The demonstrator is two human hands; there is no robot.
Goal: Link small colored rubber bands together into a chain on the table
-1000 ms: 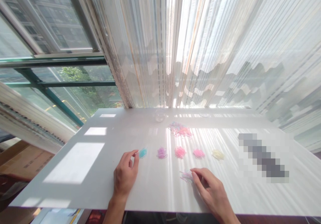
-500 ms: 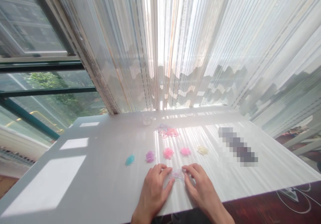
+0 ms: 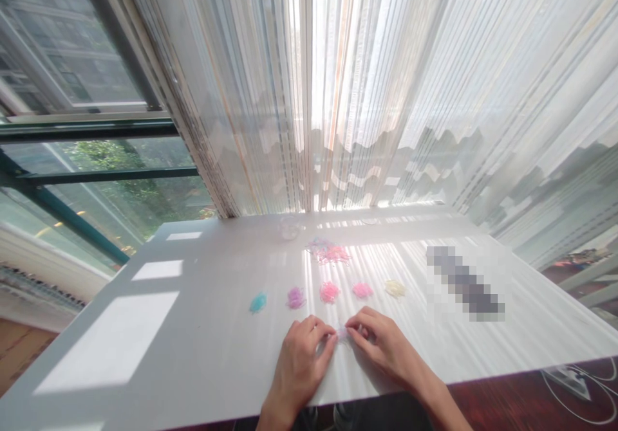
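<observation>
Near the front edge of the white table, a small pale, translucent pile (image 3: 341, 334) lies between my two hands. My left hand (image 3: 309, 354) touches its left side, thumb and fingers drawn together. On the other side my right hand (image 3: 379, 341) pinches at the pile's right edge. Just beyond are small separate piles of thin pieces: teal (image 3: 258, 302), purple (image 3: 296, 298), coral pink (image 3: 329, 292), pink (image 3: 362, 290) and pale yellow (image 3: 395, 288). A larger mixed pile (image 3: 328, 251), pink and bluish, sits farther back.
A clear round container (image 3: 290, 227) stands toward the back of the white table (image 3: 203, 347). A pixelated dark object (image 3: 466, 283) lies at the right. Sheer curtains (image 3: 338, 96) hang behind, and white cables (image 3: 570, 383) are below at the right.
The fingers of both hands have closed in on the pale pile, which looks narrower. My right hand has pinched together. The view has shifted slightly.
</observation>
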